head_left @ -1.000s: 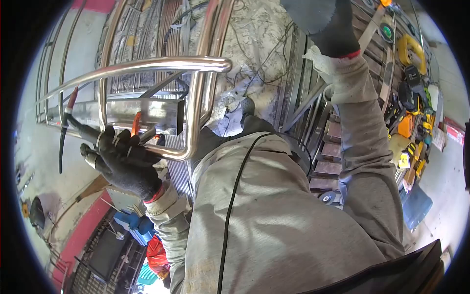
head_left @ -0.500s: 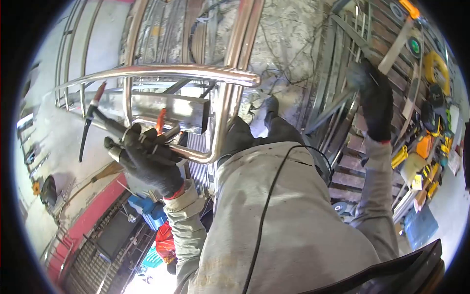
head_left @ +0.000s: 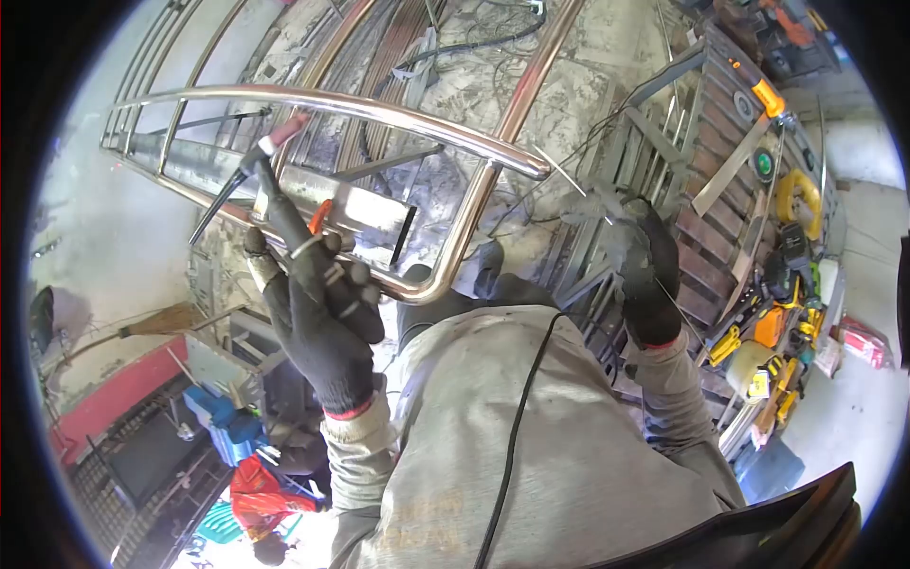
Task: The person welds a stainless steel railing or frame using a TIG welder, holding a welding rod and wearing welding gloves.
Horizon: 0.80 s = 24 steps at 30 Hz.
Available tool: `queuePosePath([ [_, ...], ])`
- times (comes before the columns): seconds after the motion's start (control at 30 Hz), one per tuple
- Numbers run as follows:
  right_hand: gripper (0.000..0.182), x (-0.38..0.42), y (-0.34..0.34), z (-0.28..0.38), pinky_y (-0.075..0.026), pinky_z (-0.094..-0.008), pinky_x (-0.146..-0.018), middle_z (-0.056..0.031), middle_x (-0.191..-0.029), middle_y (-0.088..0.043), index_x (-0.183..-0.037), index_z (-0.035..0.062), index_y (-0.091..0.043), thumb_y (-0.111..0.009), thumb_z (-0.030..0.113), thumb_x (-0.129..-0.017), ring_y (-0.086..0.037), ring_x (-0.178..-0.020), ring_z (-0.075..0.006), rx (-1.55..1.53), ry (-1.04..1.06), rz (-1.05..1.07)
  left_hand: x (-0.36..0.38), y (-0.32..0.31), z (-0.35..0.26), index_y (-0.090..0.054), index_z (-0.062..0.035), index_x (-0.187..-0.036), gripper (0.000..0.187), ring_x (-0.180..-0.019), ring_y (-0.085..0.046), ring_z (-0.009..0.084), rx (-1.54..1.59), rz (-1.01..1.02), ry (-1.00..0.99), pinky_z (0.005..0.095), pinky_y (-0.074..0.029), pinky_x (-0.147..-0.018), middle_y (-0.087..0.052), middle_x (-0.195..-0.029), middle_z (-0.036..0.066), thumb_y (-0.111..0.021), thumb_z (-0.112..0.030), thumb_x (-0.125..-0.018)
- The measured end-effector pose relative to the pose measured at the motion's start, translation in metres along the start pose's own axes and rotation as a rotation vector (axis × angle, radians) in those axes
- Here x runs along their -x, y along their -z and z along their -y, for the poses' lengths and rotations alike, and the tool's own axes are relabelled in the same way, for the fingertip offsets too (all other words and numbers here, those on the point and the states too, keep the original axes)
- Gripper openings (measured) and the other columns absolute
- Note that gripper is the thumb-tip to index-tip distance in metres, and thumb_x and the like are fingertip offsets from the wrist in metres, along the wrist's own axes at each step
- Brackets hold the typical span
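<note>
My left hand point(head_left: 327, 318), in a dark glove, holds a torch-like tool point(head_left: 275, 194) with a dark handle and a reddish end, beside a curved shiny metal tube frame point(head_left: 379, 112). An orange piece point(head_left: 320, 216) shows just above its fingers. A flat metal bar point(head_left: 365, 211) lies behind the lower rail of the frame. My right hand point(head_left: 652, 275), also gloved and slightly blurred, is right of the frame, apart from it. A thin rod point(head_left: 559, 171) runs from near the frame's right end toward this hand and reappears below it.
A slatted rusty surface point(head_left: 706, 223) stands at the right, with a yellow tool point(head_left: 799, 204) and several power tools beyond it. Cables point(head_left: 474, 45) and long metal bars cross the floor. A broom point(head_left: 163, 322) is at the left. A person in red point(head_left: 261, 498) is at the bottom left.
The view has shifted. My right hand has come left, closer to the frame, and the thin rod now shows. My left hand has turned, with the torch-like tool now nearer the upper rail.
</note>
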State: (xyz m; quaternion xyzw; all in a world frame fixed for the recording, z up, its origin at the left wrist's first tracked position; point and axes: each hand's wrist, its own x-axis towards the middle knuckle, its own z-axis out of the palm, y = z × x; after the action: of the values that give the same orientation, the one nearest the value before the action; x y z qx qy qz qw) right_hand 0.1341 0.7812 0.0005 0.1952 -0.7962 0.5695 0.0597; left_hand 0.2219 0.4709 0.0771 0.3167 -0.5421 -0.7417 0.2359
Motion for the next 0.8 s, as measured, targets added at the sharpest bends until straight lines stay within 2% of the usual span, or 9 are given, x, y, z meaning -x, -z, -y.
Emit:
queuePosePath([
  [0.1, 0.046, -0.026, 0.002, 0.022, -0.050, -0.0266, -0.076, -0.0012, -0.092, -0.066, -0.140, -0.0075, -0.060, -0.063, 0.024, -0.107, -0.060, -0.080, -0.0086, 0.047, 0.263, 0.001, 0.018, 0.005, -0.010, -0.021, -0.0128, -0.174, 0.074, -0.076, -0.071, 0.0160, 0.071, 0.045, 0.090, 0.0271, -0.057, -0.055, -0.073, -0.110, 0.015, -0.059, -0.019, -0.111],
  [0.17, 0.035, -0.039, 0.005, 0.037, -0.050, -0.0313, -0.074, -0.0053, -0.094, -0.071, -0.127, -0.0048, -0.067, -0.064, 0.022, -0.106, -0.065, -0.083, -0.0155, -0.437, -0.249, 0.078, 0.023, 0.010, -0.016, -0.018, -0.0128, -0.175, 0.076, -0.072, -0.070, 0.0144, 0.081, 0.049, 0.108, 0.0254, -0.055, -0.052, -0.073, -0.112, 0.015, -0.058, -0.017, -0.110],
  [0.23, 0.032, -0.056, 0.001, 0.040, -0.049, -0.0340, -0.074, -0.0030, -0.088, -0.066, -0.120, -0.0014, -0.069, -0.065, 0.027, -0.107, -0.063, -0.081, -0.0139, -0.342, -0.198, 0.144, 0.032, 0.008, -0.018, -0.017, -0.0131, -0.175, 0.074, -0.074, -0.068, 0.0149, 0.118, 0.089, 0.078, 0.0255, -0.056, -0.056, -0.070, -0.117, 0.017, -0.054, -0.022, -0.112],
  [0.3, 0.040, -0.067, -0.015, 0.048, -0.046, -0.0317, -0.071, 0.0013, -0.084, -0.064, -0.124, -0.0003, -0.068, -0.062, 0.037, -0.110, -0.059, -0.078, -0.0107, -0.065, 0.248, 0.137, 0.039, 0.012, -0.018, -0.014, -0.0102, -0.175, 0.075, -0.076, -0.070, 0.0142, 0.127, 0.174, 0.167, 0.0261, -0.057, -0.055, -0.070, -0.114, 0.016, -0.052, -0.020, -0.111],
  [0.37, 0.047, -0.035, -0.009, 0.021, -0.055, -0.0377, -0.086, -0.0124, -0.115, -0.073, -0.134, -0.0022, -0.065, -0.060, 0.038, -0.111, -0.069, -0.100, -0.0213, 0.119, 0.200, 0.197, 0.042, 0.011, -0.008, -0.012, -0.0098, -0.175, 0.077, -0.077, -0.071, 0.0141, 0.098, 0.297, 0.201, 0.0265, -0.058, -0.057, -0.070, -0.112, 0.015, -0.053, -0.017, -0.110],
  [0.47, 0.046, -0.034, -0.041, 0.036, -0.054, -0.0556, -0.111, -0.0242, -0.160, -0.047, -0.130, -0.0042, -0.066, -0.063, 0.037, -0.111, -0.060, -0.137, -0.0364, -0.487, 0.033, 0.169, 0.062, 0.000, 0.024, -0.011, -0.0091, -0.175, 0.078, -0.078, -0.071, 0.0131, 0.321, 0.332, 0.192, 0.0248, -0.060, -0.063, -0.070, -0.113, 0.016, -0.053, -0.014, -0.110],
  [0.6, 0.033, -0.031, -0.037, 0.011, -0.058, -0.0487, -0.104, -0.0264, -0.151, -0.057, -0.123, -0.0053, -0.067, -0.066, 0.025, -0.109, -0.062, -0.133, -0.0340, -0.343, 0.254, 0.165, 0.082, -0.003, 0.042, -0.013, -0.0114, -0.176, 0.076, -0.080, -0.069, 0.0116, 0.271, 0.333, 0.244, 0.0247, -0.059, -0.065, -0.068, -0.116, 0.015, -0.052, -0.012, -0.111],
  [0.67, 0.031, -0.033, -0.038, 0.013, -0.058, -0.0455, -0.102, -0.0257, -0.149, -0.059, -0.122, -0.0050, -0.068, -0.066, 0.023, -0.109, -0.064, -0.130, -0.0321, -0.333, 0.244, 0.146, 0.088, -0.003, 0.071, -0.015, -0.0153, -0.176, 0.073, -0.079, -0.069, 0.0103, -0.223, 0.345, -0.124, 0.0238, -0.058, -0.063, -0.068, -0.114, 0.012, -0.050, -0.010, -0.112],
  [0.8, 0.028, -0.036, -0.028, 0.002, -0.059, -0.0393, -0.098, -0.0229, -0.148, -0.061, -0.126, -0.0030, -0.068, -0.065, 0.019, -0.109, -0.070, -0.122, -0.0273, -0.291, 0.270, 0.232, 0.101, -0.010, 0.071, -0.015, -0.0144, -0.176, 0.073, -0.079, -0.069, 0.0106, -0.067, 0.300, 0.080, 0.0240, -0.057, -0.061, -0.068, -0.113, 0.012, -0.050, -0.011, -0.112],
])
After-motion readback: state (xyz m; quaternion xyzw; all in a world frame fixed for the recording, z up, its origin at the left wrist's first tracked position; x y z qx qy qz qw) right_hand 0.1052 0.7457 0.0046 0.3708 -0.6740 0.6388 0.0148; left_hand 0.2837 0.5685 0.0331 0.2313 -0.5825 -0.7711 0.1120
